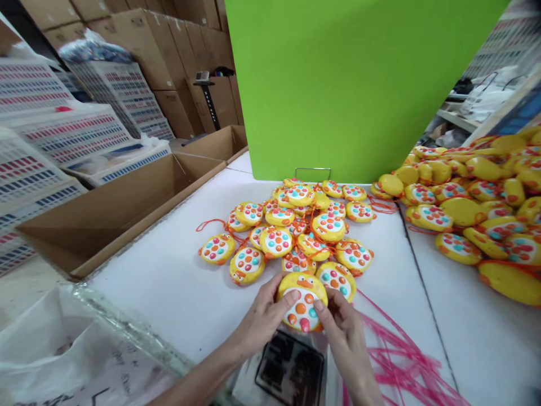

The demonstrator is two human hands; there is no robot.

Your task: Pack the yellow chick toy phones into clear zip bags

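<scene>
Between both hands I hold a yellow duck-shaped toy (301, 308) with a white belly and orange, pink and teal round buttons. My left hand (270, 304) grips its left edge, the thumb pressing on the belly near a button. On the right edge my right hand (344, 324) has its thumb by a teal button and its fingers curled behind. Just beyond lies a pile of the same duck toys (276, 241) with orange cords. Below my hands sits a dark, clear-covered device (291, 366), partly hidden by my wrists.
An upright green panel (338, 84) stands behind the pile. A bigger heap of duck toys (486, 214) fills the right side. Pink ribbon strips (401, 361) lie at lower right. Cardboard boxes (139, 217) stand along the left table edge, with white crates (76, 135) beyond.
</scene>
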